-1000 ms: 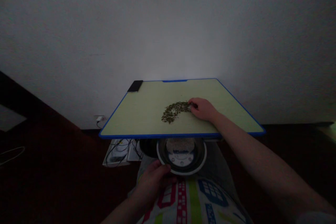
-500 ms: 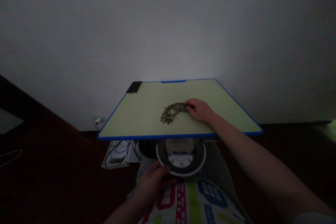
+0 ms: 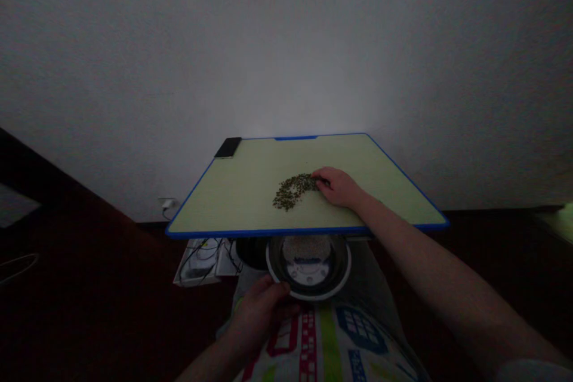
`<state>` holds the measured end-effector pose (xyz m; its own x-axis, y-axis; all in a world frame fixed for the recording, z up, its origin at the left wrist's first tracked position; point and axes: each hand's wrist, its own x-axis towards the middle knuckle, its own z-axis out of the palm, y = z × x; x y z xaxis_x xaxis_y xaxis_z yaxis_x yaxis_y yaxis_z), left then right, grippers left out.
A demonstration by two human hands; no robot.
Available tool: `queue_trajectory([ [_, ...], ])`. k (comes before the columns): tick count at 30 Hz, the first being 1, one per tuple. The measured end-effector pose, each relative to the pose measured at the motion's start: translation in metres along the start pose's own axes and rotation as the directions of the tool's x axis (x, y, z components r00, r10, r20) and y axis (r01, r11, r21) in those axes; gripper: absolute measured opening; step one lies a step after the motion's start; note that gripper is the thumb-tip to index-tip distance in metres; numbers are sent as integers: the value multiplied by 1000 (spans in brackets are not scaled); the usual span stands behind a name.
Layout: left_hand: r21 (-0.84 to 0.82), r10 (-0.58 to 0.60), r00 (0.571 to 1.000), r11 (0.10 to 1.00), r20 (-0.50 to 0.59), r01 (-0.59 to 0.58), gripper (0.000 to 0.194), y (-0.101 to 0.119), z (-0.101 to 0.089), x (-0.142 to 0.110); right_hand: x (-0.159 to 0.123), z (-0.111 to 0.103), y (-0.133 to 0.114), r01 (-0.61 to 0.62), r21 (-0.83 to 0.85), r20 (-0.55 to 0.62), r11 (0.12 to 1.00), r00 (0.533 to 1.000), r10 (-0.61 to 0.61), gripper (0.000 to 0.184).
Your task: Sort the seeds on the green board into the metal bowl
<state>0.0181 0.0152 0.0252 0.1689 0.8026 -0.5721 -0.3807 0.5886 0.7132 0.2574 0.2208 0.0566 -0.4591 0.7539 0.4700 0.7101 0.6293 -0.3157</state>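
Observation:
A curved heap of small brownish-green seeds or dried beans [image 3: 283, 197] lies spread on the pale yellow-green table top. At its right end is my right hand [image 3: 341, 187], thumb and fingers curled together and touching the bits; whatever is between the fingertips is too small to make out. Below the table's near edge a round metal bowl [image 3: 313, 296] rests over my lap, tilted toward me. Pale grains [image 3: 308, 246] show in its far part. My left hand [image 3: 262, 307] grips the bowl's near left rim, thumb on top and fingers partly hidden underneath.
The table [image 3: 242, 203] has a blue edge and stands against a grey wall. A dark phone [image 3: 228, 147] lies at its far left corner. Beneath are a dark round container [image 3: 250, 253] and a white box with cables [image 3: 199, 259]. A plug [image 3: 167, 204] sits in the wall.
My right hand has shifted very slightly left over the end of the heap. My left hand and the bowl stay where they were.

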Motion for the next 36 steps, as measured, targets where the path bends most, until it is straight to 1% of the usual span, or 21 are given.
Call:
queue_trajectory([
  [7,-15,-1,1000,1000,0,1,21,-4,-4,4,-1,-1,1,5,37,11,999,1000,-6,28],
  [11,-14,-2,1000,1000,3,2,18,-2,-3,2,-2,-1,1,4,37,13,999,1000,-4,28],
  [17,-6,-2,1000,1000,-8,2,19,-2,-1,2,0,2,0,18,31,0,999,1000,-18,28],
  [23,-10,10,1000,1000,20,-10,21,-2,-1,3,3,3,-1,47,40,-3,998,999,-47,27],
  [27,-8,4,1000,1000,3,-4,22,-2,-2,2,5,4,-2,76,57,13,995,997,-77,27],
  [32,1,10,1000,1000,17,-10,20,-2,-2,2,5,3,-3,74,64,37,995,996,-77,28],
  [36,-2,3,1000,1000,-2,-3,20,-1,-1,1,4,2,-3,72,80,38,994,996,-75,27],
])
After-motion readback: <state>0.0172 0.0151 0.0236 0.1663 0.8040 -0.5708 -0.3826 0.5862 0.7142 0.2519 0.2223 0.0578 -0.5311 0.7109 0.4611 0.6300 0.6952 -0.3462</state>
